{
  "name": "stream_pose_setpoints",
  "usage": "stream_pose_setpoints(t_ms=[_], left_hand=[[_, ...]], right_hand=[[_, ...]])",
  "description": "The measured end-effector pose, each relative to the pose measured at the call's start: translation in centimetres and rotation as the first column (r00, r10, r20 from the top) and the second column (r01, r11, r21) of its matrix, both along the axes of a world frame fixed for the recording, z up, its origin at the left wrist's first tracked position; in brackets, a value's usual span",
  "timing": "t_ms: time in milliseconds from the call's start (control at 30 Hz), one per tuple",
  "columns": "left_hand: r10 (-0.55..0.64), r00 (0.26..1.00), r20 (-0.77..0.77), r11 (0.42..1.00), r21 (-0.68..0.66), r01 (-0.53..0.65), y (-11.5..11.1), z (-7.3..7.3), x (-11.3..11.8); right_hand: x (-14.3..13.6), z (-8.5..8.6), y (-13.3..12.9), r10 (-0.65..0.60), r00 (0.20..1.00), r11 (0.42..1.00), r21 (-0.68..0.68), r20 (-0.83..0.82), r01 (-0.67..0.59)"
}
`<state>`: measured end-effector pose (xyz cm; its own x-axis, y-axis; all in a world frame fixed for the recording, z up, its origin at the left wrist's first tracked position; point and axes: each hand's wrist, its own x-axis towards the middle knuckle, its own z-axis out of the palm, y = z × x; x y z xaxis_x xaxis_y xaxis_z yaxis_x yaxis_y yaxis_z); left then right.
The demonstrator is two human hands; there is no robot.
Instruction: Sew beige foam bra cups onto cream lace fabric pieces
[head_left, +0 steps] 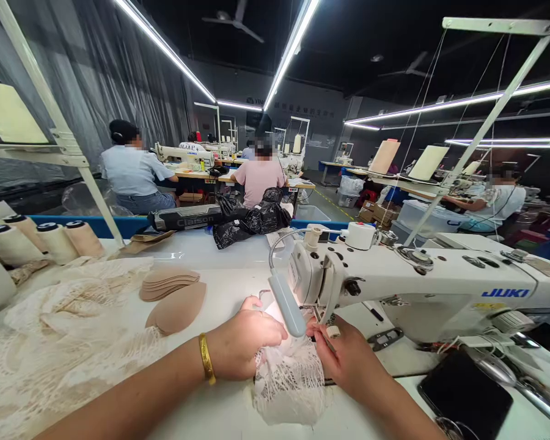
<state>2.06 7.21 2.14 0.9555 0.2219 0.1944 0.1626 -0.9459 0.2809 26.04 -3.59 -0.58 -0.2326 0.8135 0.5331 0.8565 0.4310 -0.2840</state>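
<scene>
A piece of cream lace fabric (289, 382) lies under the head of a white sewing machine (407, 275), its fringed end hanging toward me. My left hand (242, 339), with a gold bracelet (206, 359) at the wrist, grips the lace left of the needle area, fingers curled. On the other side, my right hand (346, 351) pinches the lace's right edge close to the presser foot. A grey clip lamp (286, 305) lights the spot and hides the needle and part of the fingertips.
Beige oval pads (176, 308) and more lace (64, 324) lie to the left, near thread cones (55, 242). Black patterned bundles (254, 221) sit behind. At right are a black flat object (465, 391) and metal tools (527, 388). Several people work at machines beyond.
</scene>
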Motion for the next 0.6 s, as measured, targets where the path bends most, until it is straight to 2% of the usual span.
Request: stream_pose_setpoints(t_ms=[100, 167, 300, 367, 433, 533, 600], left_hand=[[0.006, 0.999, -0.048, 0.999, 0.041, -0.004, -0.1, 0.0, -0.5], [0.053, 0.996, -0.065, 0.998, 0.048, -0.05, -0.4, 0.2, -0.7], [0.263, 0.96, -0.096, 0.959, 0.134, -0.249, -1.8, 0.7, -0.6], [0.326, 0.933, -0.153, 0.939, 0.165, -0.301, -2.6, 1.0, -0.3], [0.331, 0.919, -0.214, 0.94, 0.154, -0.303, -3.3, 1.3, 0.0], [0.298, 0.918, -0.261, 0.954, 0.086, -0.286, -3.8, 1.9, 0.0], [0.265, 0.923, -0.278, 0.964, 0.049, -0.262, -3.7, 2.3, -0.3]], right_hand=[[-0.3, 0.4, -0.4, 0.028, 0.999, 0.999, 0.015, 0.016, -0.029], [-0.7, 0.8, -0.9, 0.083, 0.996, 0.996, 0.004, 0.03, -0.083], [-1.5, 1.0, -1.2, 0.243, 0.97, 0.965, -0.102, 0.006, -0.241], [-1.8, 0.6, -1.0, 0.226, 0.973, 0.96, -0.177, 0.036, -0.217], [-1.8, -0.1, -0.7, 0.17, 0.978, 0.969, -0.204, 0.124, -0.142], [-1.2, -0.8, -0.3, 0.111, 0.97, 0.983, -0.166, 0.216, -0.075], [-0.5, -0.5, -0.2, 0.085, 0.979, 0.99, -0.123, 0.184, -0.063]])
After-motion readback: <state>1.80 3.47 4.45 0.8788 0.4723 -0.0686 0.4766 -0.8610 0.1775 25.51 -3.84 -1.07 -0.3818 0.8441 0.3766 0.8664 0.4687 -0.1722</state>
